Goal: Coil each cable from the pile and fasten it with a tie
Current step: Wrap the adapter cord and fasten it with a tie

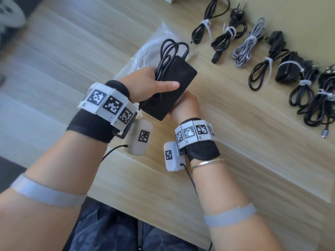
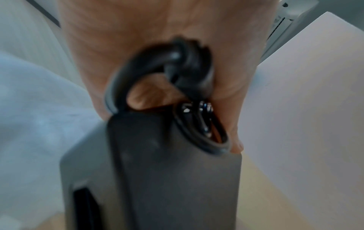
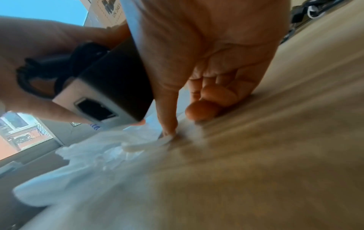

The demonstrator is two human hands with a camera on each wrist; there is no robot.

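My left hand (image 1: 145,84) grips the brick (image 1: 170,87), a flat black power adapter, with its cable (image 1: 168,51) folded in loops against the top face; thumb across the face, fingers curled under, pinning the loops. I hold it in the air above the table (image 1: 217,142), near the middle. The loops stick out past the far end of the brick.

My right hand (image 1: 186,104) is at the near right edge of the brick. In the right wrist view its forefinger (image 3: 167,121) reaches down to a white tie (image 3: 143,144) lying on the table by the bag (image 1: 150,49) of ties, the other fingers curled in. Whether it pinches the tie or only touches it, I cannot tell.

The brick looks rigid, smooth and the heavier part, so I judge it best held by its sides, as now. The cable is springy and will want to unfold if my thumb lifts. The tie is thin, light and flat on the wood, so fingertips must catch an end. It should go round brick and loops together at the middle.

At the far right lies a row of tied cables (image 1: 268,57).
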